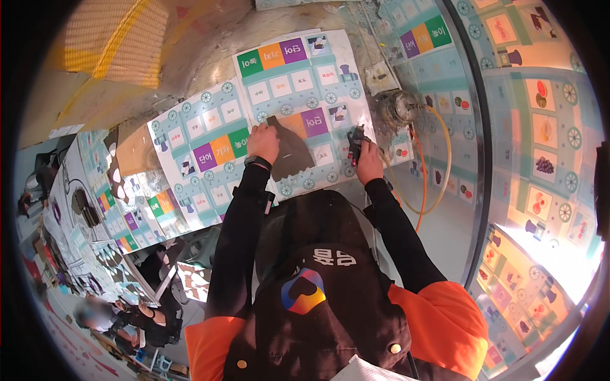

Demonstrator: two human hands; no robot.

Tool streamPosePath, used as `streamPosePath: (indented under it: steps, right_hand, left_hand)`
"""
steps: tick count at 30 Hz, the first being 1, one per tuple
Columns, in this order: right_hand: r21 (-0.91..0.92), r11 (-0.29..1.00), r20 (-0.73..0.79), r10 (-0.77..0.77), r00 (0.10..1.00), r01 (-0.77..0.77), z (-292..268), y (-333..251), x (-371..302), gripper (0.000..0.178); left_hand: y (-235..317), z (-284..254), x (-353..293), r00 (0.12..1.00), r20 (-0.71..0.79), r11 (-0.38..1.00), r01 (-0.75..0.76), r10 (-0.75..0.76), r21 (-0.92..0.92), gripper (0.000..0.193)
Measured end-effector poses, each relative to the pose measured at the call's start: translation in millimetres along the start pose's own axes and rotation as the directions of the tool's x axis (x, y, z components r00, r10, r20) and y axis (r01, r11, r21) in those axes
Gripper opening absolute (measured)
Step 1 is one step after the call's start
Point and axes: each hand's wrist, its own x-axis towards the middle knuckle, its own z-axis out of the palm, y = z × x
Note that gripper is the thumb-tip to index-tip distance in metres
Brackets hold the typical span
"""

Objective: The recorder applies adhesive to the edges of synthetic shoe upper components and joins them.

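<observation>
I'm seeing a dark brown flat piece (293, 157) lying just right of my left hand (264, 143), narrow end up by the fingers, widening toward the body, lower edge wavy, short pale mark in its middle. My left hand is curling over that narrow end; whether I'm pinching it or only pressing it down, I cannot tell. My right hand (368, 164) is closing around a small black-and-red tool (356, 143), its top sticking up past the fingers, tool standing apart from the brown piece.

Under both hands a printed sheet (273, 105) is spreading out, showing coloured blocks, wheels and small white cards; left of my left hand another printed sheet (219, 127) is lying beside it. Beyond the hands the worn surface (206, 60) is showing. Up and right of my right hand a metal fitting (401, 105) is sitting; nearer, right of that hand, a yellow tube (448, 143) is looping past an orange hose (422, 190). Far right, patterned panels (551, 130) are standing. Well left and below my left hand, another person (152, 324) is showing, small.
</observation>
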Motion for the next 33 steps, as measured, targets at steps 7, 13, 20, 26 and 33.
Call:
streamPosePath:
  steps: [7, 13, 20, 26, 33]
  right_hand:
    - [0.0, 1.0, -0.001, 0.014, 1.0, -0.014, 4, 2, 0, 0.054]
    - [-0.01, 1.0, 0.021, 0.021, 1.0, -0.021, 2, 2, 1, 0.056]
    - [0.004, 1.0, -0.012, 0.005, 1.0, -0.005, 1, 0, 2, 0.047]
    - [-0.001, 1.0, -0.005, 0.013, 1.0, -0.013, 0, 0, 2, 0.047]
    - [0.004, 0.999, 0.027, 0.034, 0.999, -0.034, -1, -2, 3, 0.056]
  left_hand:
    - [1, 2, 12, 0.994, 0.105, 0.998, 0.037, -0.043, 0.056, 0.018]
    - [-7, 11, 25, 0.993, 0.109, 0.996, 0.04, -0.048, 0.075, 0.01]
    - [-18, 27, 25, 0.995, 0.06, 0.996, -0.077, 0.073, 0.056, 0.008]
    - [-17, 25, 35, 0.973, 0.216, 0.992, -0.096, 0.077, 0.078, 0.008]
    - [-26, 39, 35, 0.99, 0.088, 0.988, -0.119, 0.11, 0.102, 0.007]
